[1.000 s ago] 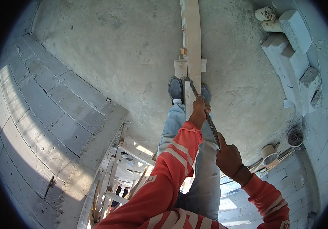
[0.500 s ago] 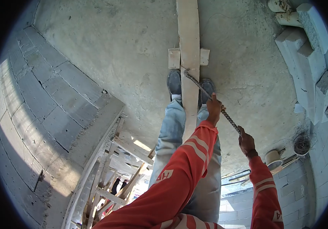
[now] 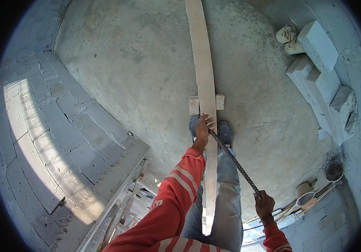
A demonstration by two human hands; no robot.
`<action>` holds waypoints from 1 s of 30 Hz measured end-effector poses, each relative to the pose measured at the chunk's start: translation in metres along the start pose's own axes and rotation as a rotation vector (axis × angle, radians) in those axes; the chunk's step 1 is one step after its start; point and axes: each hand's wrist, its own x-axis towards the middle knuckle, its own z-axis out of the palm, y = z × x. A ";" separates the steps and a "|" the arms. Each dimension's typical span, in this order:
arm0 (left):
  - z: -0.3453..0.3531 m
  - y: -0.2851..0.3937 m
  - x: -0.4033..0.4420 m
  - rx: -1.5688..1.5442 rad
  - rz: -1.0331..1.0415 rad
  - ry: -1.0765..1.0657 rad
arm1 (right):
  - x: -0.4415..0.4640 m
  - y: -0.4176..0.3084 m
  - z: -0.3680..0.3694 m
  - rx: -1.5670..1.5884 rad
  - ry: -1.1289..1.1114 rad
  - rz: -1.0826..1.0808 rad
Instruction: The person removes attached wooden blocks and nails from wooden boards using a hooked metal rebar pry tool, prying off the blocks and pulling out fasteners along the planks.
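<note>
A twisted steel rebar rod slants across the front of my legs. Its lower end is in my right hand, whose fingers are wrapped round it. My left hand is at the rod's upper end, over the plank, with its fingers apart. The rod's bent tip is hidden by that hand. Beneath lies a long wooden plank running between my shoes. Short wood blocks stick out on both sides of the plank, just ahead of my feet.
Grey block walls rise on the left and right. Pale blocks are piled at the right beside white rounded pieces. A bucket and a dark round container stand lower right. Timber framing is at lower left.
My left hand has slid from the middle of the rod to its upper end, and its fingers have spread. My right hand still grips the lower end, now lower in view. The camera view has shifted.
</note>
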 end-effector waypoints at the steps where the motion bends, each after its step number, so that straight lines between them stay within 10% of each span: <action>1: 0.002 0.007 0.002 0.106 0.029 -0.174 | -0.012 0.000 -0.011 -0.005 -0.007 0.005; 7: 0.070 0.026 -0.015 0.951 0.561 -0.423 | -0.013 -0.014 -0.062 -0.158 0.049 0.144; 10: 0.088 0.029 -0.018 0.560 0.627 -0.231 | 0.002 -0.027 -0.076 -0.186 0.004 0.181; 16: 0.032 0.016 -0.001 0.896 0.499 0.146 | 0.033 -0.106 -0.106 -0.081 -0.058 0.152; 22: -0.034 0.036 0.013 0.718 0.161 -0.068 | 0.120 -0.144 -0.157 -0.333 0.055 -0.075; 30: 0.014 0.075 0.039 0.951 0.293 0.104 | 0.315 -0.129 -0.244 -0.802 -0.166 -0.314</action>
